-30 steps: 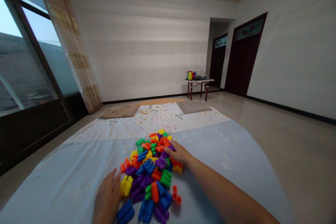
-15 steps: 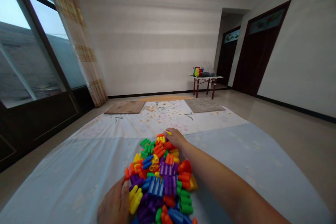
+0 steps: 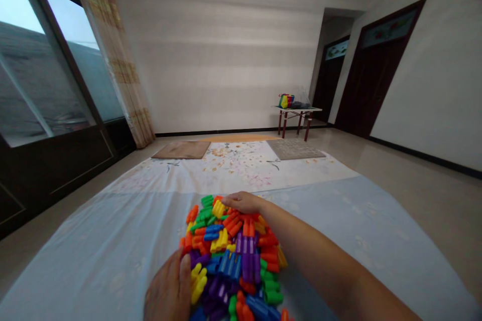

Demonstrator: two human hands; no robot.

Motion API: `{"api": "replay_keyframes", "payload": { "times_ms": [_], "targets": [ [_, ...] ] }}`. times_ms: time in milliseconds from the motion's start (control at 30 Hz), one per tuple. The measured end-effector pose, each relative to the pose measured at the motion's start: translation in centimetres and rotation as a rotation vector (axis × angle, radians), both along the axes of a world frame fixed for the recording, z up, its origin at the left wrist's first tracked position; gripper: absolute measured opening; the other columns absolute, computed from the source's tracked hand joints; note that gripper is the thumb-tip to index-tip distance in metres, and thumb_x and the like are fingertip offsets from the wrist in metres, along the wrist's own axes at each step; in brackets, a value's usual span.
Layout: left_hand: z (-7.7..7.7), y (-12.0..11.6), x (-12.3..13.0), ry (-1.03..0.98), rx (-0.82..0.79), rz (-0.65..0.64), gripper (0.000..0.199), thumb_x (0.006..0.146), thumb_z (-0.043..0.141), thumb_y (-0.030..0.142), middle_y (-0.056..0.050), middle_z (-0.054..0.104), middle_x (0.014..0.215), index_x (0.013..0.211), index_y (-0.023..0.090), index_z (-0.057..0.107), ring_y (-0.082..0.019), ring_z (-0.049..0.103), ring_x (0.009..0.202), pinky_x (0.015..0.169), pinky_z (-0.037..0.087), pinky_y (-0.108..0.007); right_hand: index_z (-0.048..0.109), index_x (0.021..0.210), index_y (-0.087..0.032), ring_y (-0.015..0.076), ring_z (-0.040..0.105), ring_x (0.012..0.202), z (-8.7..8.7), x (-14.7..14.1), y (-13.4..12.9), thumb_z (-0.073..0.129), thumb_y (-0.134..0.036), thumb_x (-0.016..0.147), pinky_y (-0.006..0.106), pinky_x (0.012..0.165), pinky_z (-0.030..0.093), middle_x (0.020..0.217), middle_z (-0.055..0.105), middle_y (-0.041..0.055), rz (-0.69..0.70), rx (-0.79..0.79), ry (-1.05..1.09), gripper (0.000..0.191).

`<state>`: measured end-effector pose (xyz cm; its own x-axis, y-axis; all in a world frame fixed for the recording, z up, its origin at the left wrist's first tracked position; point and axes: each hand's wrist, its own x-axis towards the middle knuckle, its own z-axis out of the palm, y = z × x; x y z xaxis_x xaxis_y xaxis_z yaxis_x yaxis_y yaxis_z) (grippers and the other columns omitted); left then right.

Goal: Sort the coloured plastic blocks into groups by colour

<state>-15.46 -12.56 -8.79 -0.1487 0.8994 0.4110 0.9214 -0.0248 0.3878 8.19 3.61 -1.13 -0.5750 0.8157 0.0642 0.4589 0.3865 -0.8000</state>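
A heap of bullet-shaped plastic building blocks (image 3: 226, 261) lies on the light blue cloth right in front of me, in orange, yellow, green, blue and purple. My left hand (image 3: 168, 288) rests against the heap's near left side beside a yellow block (image 3: 198, 281), its fingers stretched forward and none of the blocks gripped. Across the heap's far edge reaches my right hand (image 3: 244, 202), extended with its palm side toward the blocks. Its thumb side touches a yellow block (image 3: 219, 208), while some of its fingers are hidden.
The cloth (image 3: 339, 220) covers a wide surface. Toward its far end lie a brown mat (image 3: 181, 150) and a grey mat (image 3: 295, 149). By the back wall stands a small table (image 3: 299, 110) bearing a colourful bag (image 3: 286, 101). A curtained window is on the left.
My right hand has moved left along the far edge of the heap, and the blocks there sit closer together. My left hand stays at the near left side. The view has shifted slightly.
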Motion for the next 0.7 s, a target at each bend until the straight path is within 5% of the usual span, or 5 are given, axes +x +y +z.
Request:
{"api": "replay_keyframes", "payload": {
  "times_ms": [233,433,700],
  "targets": [
    [0.9,-0.1,0.5,-0.032,-0.015,-0.003,0.048,0.087,0.027,0.042,-0.013,0.066,0.114,0.109,0.016,0.060,-0.025,0.060,0.107,0.097,0.044,-0.043,0.071,0.092,-0.013,0.0276,0.062,0.095,-0.7,3.6,-0.1,0.025,-0.073,0.086,0.039,0.090,0.042,0.091,0.071,0.0121,-0.379,0.003,0.023,0.076],
    [1.6,-0.1,0.7,-0.045,-0.038,0.017,0.054,0.088,0.022,0.043,-0.014,0.065,0.116,0.113,0.012,0.058,-0.026,0.058,0.109,0.100,0.042,-0.044,0.071,0.095,-0.016,0.0243,0.063,0.098,-2.4,3.3,-1.7,0.025,-0.071,0.087,0.034,0.088,0.045,0.097,0.072,0.0072,-0.299,-0.071,0.037,0.073],
    [1.5,0.1,0.2,0.066,-0.002,-0.015,0.048,0.085,0.026,0.040,-0.013,0.067,0.111,0.108,0.016,0.060,-0.025,0.061,0.104,0.095,0.045,-0.041,0.071,0.103,-0.018,0.0233,0.060,0.107,-1.3,1.7,-2.0,0.032,-0.069,0.087,0.035,0.097,0.042,0.108,0.070,0.0057,-0.268,-0.077,0.117,0.065]
  ]
}}
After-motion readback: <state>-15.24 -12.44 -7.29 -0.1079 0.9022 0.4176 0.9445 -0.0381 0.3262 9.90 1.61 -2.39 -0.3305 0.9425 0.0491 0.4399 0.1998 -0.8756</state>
